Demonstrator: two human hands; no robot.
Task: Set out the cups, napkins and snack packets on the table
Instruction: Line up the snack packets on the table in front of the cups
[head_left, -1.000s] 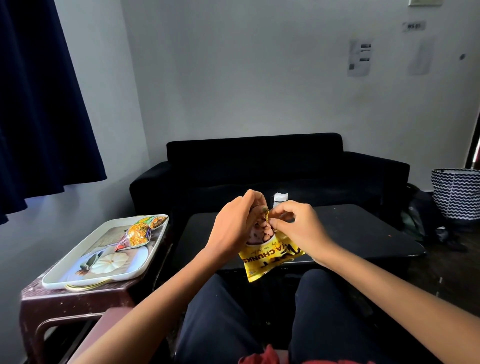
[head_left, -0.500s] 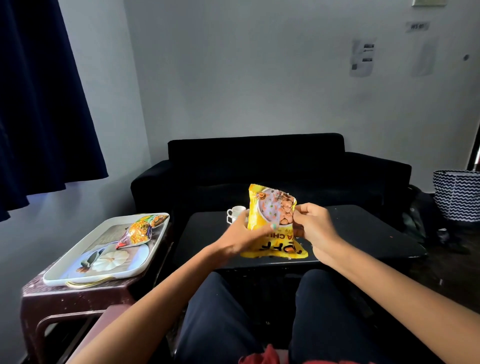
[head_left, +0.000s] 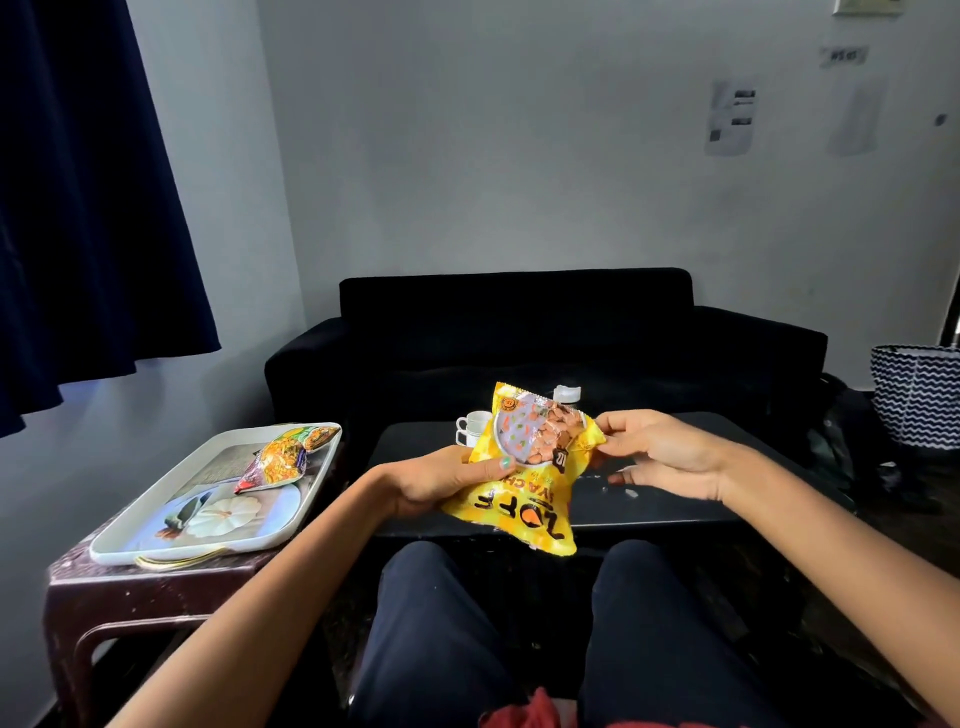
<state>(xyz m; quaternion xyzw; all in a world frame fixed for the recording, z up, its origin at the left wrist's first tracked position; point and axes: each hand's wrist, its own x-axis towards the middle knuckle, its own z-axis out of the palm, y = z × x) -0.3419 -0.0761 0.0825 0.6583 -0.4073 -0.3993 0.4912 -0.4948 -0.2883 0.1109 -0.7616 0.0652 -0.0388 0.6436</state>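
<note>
A yellow snack packet (head_left: 524, 467) hangs upside down over the near edge of the black table (head_left: 675, 499). My left hand (head_left: 441, 480) grips its left side with the thumb on the front. My right hand (head_left: 660, 449) pinches its right corner. Behind the packet two stacked white cups (head_left: 474, 427) stand on the table. A white folded napkin (head_left: 567, 393) peeks out past the packet's top. A second, orange and multicoloured snack packet (head_left: 283, 457) lies on the white tray (head_left: 156, 540) at the left.
The tray rests on a dark maroon plastic stool (head_left: 130, 597) left of my knees. A black sofa (head_left: 519, 332) stands behind the table. A zigzag-patterned basket (head_left: 917, 395) sits at the far right, a dark curtain (head_left: 78, 182) hangs at the left.
The packet was bunched between both hands a second ago. It now is spread flat and tilted face-up, and my hands have moved apart to its left and right sides.
</note>
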